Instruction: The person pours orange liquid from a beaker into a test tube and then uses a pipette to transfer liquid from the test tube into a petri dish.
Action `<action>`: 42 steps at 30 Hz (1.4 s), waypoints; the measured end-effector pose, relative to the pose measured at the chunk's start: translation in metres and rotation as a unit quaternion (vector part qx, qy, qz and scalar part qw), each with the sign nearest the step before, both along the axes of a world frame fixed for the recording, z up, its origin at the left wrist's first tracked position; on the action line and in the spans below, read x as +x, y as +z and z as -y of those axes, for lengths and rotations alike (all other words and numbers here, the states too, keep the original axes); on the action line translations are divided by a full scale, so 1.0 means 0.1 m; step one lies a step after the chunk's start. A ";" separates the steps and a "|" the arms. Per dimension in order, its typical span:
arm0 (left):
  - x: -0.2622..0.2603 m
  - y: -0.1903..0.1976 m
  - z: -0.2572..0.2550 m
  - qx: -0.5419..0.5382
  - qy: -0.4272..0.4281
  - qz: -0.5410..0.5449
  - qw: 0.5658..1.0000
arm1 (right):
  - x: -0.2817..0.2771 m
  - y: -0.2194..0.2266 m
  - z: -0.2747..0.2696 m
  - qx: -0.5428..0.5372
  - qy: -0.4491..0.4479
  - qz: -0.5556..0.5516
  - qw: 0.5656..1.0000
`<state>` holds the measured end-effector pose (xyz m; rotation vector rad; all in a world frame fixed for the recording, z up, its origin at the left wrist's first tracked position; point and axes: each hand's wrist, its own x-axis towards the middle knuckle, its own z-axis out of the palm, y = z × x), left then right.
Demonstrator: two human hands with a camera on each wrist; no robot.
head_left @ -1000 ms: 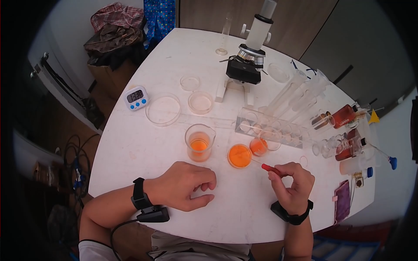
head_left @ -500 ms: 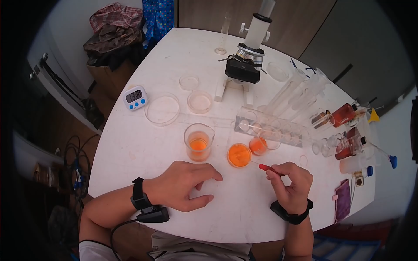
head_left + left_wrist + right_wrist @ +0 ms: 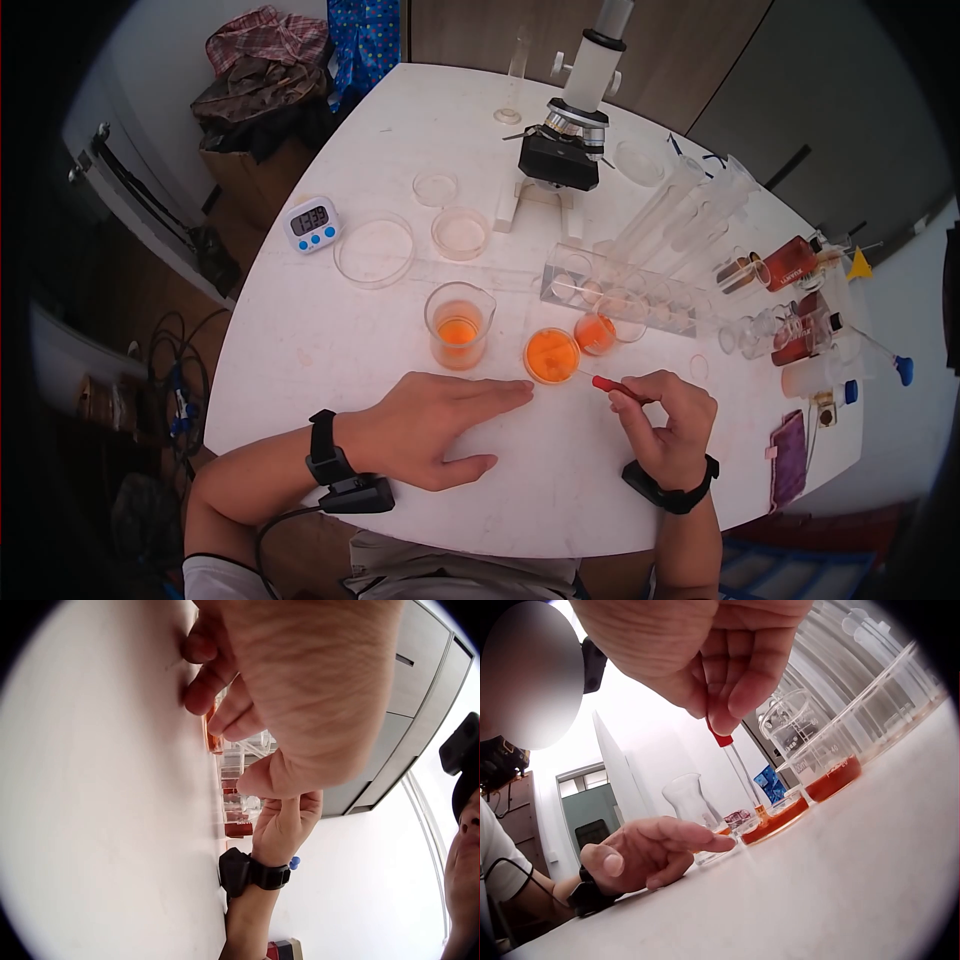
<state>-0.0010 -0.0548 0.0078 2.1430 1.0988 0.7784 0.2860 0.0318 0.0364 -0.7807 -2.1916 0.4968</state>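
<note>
My right hand [image 3: 672, 428] pinches the red bulb [image 3: 606, 384] of a glass dropper. In the right wrist view the dropper's glass tube [image 3: 742, 776] slants down, its tip at a small dish of orange liquid [image 3: 784, 819]. From above, that dish [image 3: 551, 356] sits right of a beaker [image 3: 459, 328] with orange liquid. My left hand [image 3: 425, 428] lies low over the table, index finger stretched to the dish's near left edge, holding nothing; whether it touches the dish I cannot tell. A small beaker of orange liquid [image 3: 595, 334] stands behind the dish.
A clear test tube rack [image 3: 620, 290] stands behind the dishes, with a microscope [image 3: 562, 160] farther back. At the left are a timer [image 3: 312, 224] and clear dishes [image 3: 373, 251]. Red-brown bottles [image 3: 792, 264], glassware and a purple cloth [image 3: 787, 461] lie at the right.
My left hand's fingers have straightened from a curl, and the index finger has moved right to the dish. The dropper has shifted slightly left in my right hand.
</note>
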 end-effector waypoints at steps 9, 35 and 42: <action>0.05 0.00 -0.02 0.001 0.010 -0.021 1.000 | -0.02 0.00 0.01 -0.016 0.011 -0.010 1.000; 0.08 -0.05 -0.01 -0.057 0.028 0.049 0.997 | 0.16 -0.18 0.00 -0.020 -0.102 -0.246 0.964; 0.20 -0.06 0.01 -0.073 0.029 0.077 0.994 | 0.12 -0.17 -0.05 -0.022 -0.097 -0.240 0.966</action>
